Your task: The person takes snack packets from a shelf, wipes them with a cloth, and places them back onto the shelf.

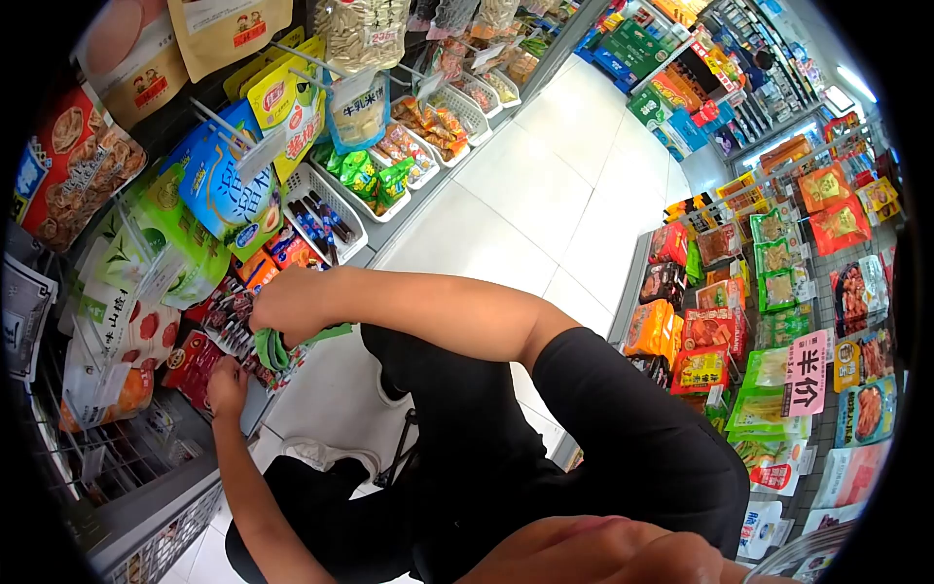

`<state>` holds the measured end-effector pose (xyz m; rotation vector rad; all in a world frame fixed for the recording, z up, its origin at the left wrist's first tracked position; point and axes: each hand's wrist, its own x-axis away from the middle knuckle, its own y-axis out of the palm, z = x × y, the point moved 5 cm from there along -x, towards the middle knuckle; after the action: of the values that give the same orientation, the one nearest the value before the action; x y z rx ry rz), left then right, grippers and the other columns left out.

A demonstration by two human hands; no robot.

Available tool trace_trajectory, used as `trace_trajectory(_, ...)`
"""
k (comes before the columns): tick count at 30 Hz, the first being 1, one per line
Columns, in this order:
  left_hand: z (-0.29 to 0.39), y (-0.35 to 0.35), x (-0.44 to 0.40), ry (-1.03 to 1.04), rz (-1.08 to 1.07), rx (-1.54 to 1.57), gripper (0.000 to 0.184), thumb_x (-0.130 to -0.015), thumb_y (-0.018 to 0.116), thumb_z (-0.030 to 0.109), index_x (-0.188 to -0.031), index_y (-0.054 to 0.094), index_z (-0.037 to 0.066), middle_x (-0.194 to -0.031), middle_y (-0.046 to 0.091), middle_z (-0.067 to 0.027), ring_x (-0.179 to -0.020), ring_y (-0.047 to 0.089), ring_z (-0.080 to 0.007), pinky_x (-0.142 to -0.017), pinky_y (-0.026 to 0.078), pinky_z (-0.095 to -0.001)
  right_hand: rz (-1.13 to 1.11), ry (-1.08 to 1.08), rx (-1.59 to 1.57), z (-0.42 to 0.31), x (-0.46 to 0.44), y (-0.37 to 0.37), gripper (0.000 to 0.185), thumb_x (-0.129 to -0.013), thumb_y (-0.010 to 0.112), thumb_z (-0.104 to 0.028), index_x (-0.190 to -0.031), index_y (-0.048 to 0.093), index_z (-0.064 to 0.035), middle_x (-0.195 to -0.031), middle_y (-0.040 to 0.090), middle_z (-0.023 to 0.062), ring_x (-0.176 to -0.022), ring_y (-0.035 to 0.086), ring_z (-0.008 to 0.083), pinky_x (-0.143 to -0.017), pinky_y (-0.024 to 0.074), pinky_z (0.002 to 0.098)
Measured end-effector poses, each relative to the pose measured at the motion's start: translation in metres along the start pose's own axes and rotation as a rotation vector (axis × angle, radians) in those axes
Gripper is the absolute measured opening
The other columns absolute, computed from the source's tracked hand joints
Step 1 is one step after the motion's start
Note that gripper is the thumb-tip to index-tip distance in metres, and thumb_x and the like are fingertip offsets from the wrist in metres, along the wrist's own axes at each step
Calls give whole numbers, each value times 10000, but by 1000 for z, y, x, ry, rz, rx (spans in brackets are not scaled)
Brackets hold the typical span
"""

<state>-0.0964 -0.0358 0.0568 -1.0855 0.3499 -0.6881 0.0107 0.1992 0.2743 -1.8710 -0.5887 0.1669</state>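
My right hand (284, 302) reaches across to the lower shelf, closed on a green cloth (277, 348) that hangs below its fingers. Just beyond it lies a pile of small dark wrapped snacks (229, 316). My left hand (228, 387) is lower down, its fingers curled at the edge of a dark red snack packet (193, 365). To the left of that packet stands a white pouch with red fruit pictures (136, 336). A white basket (355, 243) with dark stick-shaped snacks sits beyond my right hand.
Hanging bags, including a blue pouch (219, 185) and a yellow one (287, 117), jut out on metal hooks. Across the tiled aisle (545, 165) stands a rack of packets with a pink sign (808, 373). Stacked boxes (632, 49) and a person (759, 63) are farther back.
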Motion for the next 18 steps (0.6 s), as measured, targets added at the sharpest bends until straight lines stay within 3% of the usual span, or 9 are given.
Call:
trace_trajectory(2, -8, -8, -1, -14, -156, 80, 103, -876, 661, 65, -887, 571, 17, -926, 645, -195, -849, 630, -438, -737, 486, -544, 7, -7, -4, -1, 1, 2, 373, -735, 778, -206, -1089, 721, -106, -977, 722, 137, -965, 708, 373, -731, 567, 533)
trace_trajectory(5, 20, -44, 4, 29, -235, -61, 81, -893, 635, 72, -915, 573, 24, -931, 649, -212, -881, 638, -438, -752, 486, -545, 7, -20, 0, -4, 0, 4, 377, -733, 785, -210, -1090, 720, -107, -981, 723, 137, -964, 708, 370, -730, 566, 532)
trace_trajectory(11, 65, -99, 25, 160, -146, -91, 139, -898, 614, 62, -1003, 537, 11, -966, 668, -208, -935, 648, -443, -799, 497, -528, 9, -33, 10, -4, -1, 6, 380, -733, 790, -217, -1092, 723, -110, -984, 724, 136, -969, 706, 367, -744, 572, 524)
trace_trajectory(14, 87, -124, 40, 105, -129, 12, 141, -891, 611, 45, -996, 525, 6, -1005, 669, -213, -950, 637, -460, -818, 500, -521, -8, -17, 17, -7, 1, 2, 383, -730, 792, -220, -1091, 724, -111, -994, 721, 136, -973, 706, 366, -752, 575, 519)
trace_trajectory(17, 105, -150, 53, 57, -69, 29, 124, -897, 596, 29, -969, 498, 8, -986, 677, -204, -885, 676, -384, -780, 521, -452, 24, -26, -6, -9, 0, 4, 387, -723, 794, -219, -1087, 724, -106, -1008, 713, 137, -971, 704, 366, -763, 574, 515)
trace_trajectory(18, 109, -156, 57, 24, -49, 169, 110, -904, 585, 25, -958, 489, 16, -963, 673, -179, -858, 672, -334, -768, 520, -418, 40, -32, -23, -10, 0, 1, 389, -721, 794, -220, -1086, 723, -105, -1013, 710, 137, -970, 702, 367, -773, 571, 512)
